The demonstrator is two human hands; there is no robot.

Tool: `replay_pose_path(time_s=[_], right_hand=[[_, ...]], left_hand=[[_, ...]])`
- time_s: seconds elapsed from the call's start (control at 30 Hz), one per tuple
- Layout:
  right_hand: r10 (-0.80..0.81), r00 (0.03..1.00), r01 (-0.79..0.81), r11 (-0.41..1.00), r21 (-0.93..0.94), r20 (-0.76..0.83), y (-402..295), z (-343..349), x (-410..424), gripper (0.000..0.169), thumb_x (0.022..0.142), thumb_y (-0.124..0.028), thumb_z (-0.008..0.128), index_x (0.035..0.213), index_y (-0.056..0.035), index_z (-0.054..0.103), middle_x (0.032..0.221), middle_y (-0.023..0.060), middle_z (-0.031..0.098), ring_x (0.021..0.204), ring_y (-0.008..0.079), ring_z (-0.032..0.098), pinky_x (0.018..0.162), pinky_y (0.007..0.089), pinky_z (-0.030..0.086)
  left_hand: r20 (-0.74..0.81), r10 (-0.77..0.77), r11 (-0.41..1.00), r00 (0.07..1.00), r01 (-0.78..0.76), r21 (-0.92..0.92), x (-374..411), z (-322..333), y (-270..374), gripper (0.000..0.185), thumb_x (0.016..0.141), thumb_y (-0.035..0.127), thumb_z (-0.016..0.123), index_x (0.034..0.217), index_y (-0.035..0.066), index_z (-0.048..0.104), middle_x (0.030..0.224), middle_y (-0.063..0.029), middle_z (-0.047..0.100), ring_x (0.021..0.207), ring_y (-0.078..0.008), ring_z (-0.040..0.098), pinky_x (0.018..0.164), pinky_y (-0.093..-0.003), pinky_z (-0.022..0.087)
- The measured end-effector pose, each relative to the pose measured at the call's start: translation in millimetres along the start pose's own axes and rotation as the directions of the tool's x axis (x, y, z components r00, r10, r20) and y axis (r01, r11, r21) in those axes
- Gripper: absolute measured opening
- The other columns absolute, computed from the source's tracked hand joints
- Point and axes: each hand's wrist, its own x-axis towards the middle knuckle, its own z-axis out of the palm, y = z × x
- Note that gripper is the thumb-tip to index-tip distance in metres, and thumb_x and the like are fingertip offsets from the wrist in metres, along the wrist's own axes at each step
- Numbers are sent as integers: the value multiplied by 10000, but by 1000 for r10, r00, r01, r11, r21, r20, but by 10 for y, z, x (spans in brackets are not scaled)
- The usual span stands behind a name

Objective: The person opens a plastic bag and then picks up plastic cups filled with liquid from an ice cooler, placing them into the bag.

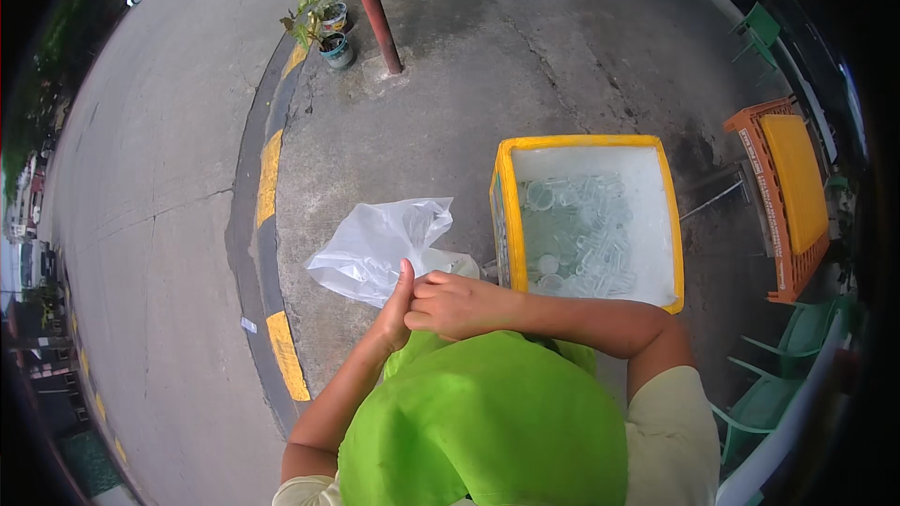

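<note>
My left hand [394, 309], its thumb pointing up, touches my right hand [450, 303] in front of my chest. The right hand's fingers are curled at the neck of a clear plastic bag [376, 246], which spreads out beyond both hands. Part of the bag is hidden behind the fingers, and whether the left hand also grips it is not plain. To the right of the hands stands an open cooler box [508, 225] with a yellow rim and white inner walls. Clear tube-shaped pieces, apparently ice [598, 246], lie in water inside it. A green cap brim [485, 422] covers the view below.
Orange plastic crates [766, 204] with a yellow top stand at the right, near green plastic chairs [763, 400]. A yellow-and-black kerb [271, 176] runs along the left beside the road. Ahead are a red post [373, 10] and potted plants [337, 50].
</note>
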Motion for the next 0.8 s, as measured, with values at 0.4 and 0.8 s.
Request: replay_pose_path(time_s=[0.4,0.8], right_hand=[[720,677,-604,663,443,-153,920,530,-713,647,706,-369,716,1205,-47,459,1195,133,461,1089,263,456,937,367,380],[685,726,-415,364,834,62,964,213,-657,205,833,-76,557,1031,-50,510,1046,53,508,985,128,480,853,277,403]], left_hand=[[295,-17,279,955,-278,919,-289,378,664,598,727,62,579,1283,210,418,555,-13,426,547,-115,474,539,-279,378],[496,83,-712,864,-297,637,-729,582,1007,666,775,28,484,1364,245,262,650,-18,582,620,-207,592,770,-356,393]])
